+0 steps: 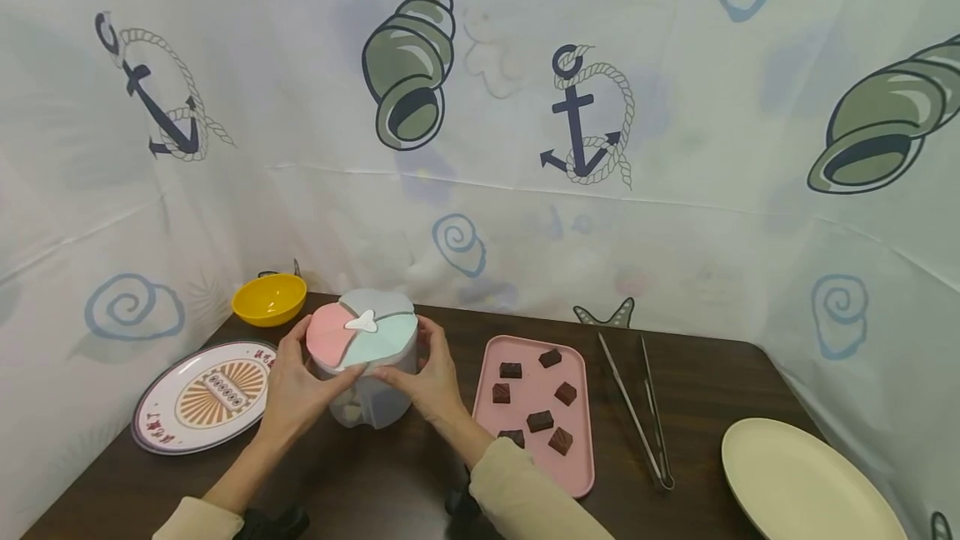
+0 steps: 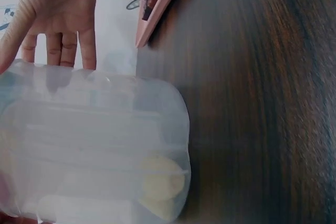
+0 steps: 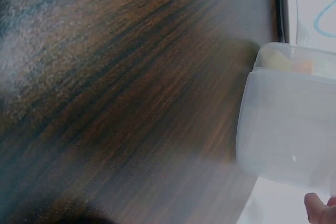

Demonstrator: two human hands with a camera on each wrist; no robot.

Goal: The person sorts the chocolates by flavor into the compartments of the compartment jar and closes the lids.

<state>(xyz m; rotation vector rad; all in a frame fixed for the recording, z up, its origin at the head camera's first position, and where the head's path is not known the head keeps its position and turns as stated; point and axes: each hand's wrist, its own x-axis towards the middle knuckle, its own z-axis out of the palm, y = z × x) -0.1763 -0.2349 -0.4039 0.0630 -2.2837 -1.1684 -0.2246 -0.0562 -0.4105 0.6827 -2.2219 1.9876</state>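
Note:
A translucent compartment box point(image 1: 381, 400) with a three-part lid in pink, grey and mint point(image 1: 378, 338) stands on the dark table, left of centre. A white three-armed piece point(image 1: 363, 322) sits in the lid's middle. My left hand point(image 1: 296, 386) holds the box's upper left side and my right hand point(image 1: 435, 373) its upper right side. Both thumbs lie along the front, just under the lid. Through the clear wall, a pale yellow piece point(image 2: 163, 178) shows low inside the box in the left wrist view. Fingers of each hand are partly hidden behind the box.
A yellow bowl point(image 1: 270, 300) stands at the back left, with a patterned oval plate point(image 1: 168, 419) before it. Right of the box lies a pink tray point(image 1: 536, 473) bearing several chocolate pieces point(image 1: 540, 421). Metal tongs point(image 1: 633, 411) and a cream plate point(image 1: 810, 482) are farther right.

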